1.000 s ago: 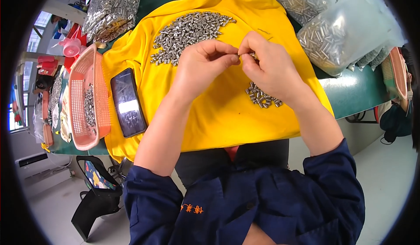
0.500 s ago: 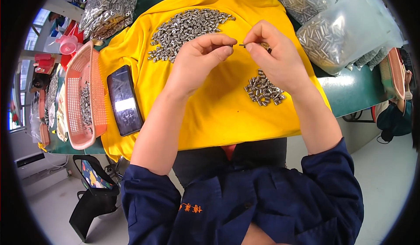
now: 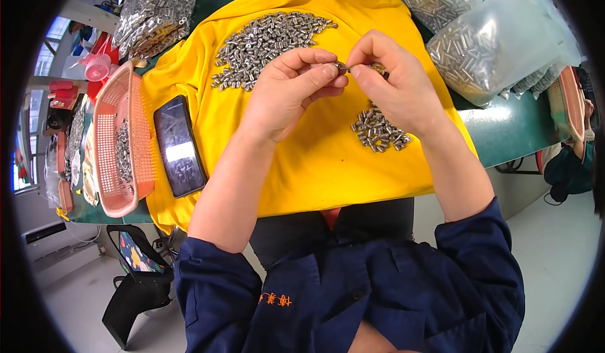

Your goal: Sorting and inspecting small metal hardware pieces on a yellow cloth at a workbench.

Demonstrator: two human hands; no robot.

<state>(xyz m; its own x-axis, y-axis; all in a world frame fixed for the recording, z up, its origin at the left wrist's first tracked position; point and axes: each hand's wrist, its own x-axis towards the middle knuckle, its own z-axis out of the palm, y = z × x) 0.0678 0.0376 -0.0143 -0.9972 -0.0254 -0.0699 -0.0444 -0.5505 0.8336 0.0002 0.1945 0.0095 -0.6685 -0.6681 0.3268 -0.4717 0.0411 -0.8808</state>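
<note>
Metal piece (image 3: 343, 68) now between both hands (image 3: 287, 95) (image 3: 401, 88)

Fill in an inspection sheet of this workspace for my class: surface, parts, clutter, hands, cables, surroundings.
Surface: yellow cloth over a green table.
Parts: large pile of metal pieces beyond the left hand; small pile near the right hand.
Clutter: phone on the cloth; pink basket at left, holding pieces; clear bag at far right.
Hands: left pinches a small piece; right's fingertips meet it, their grip unclear.
Cables: possibly a thin pale cord, lower left.
Surroundings: black chair, lower left; another person, right edge.
</note>
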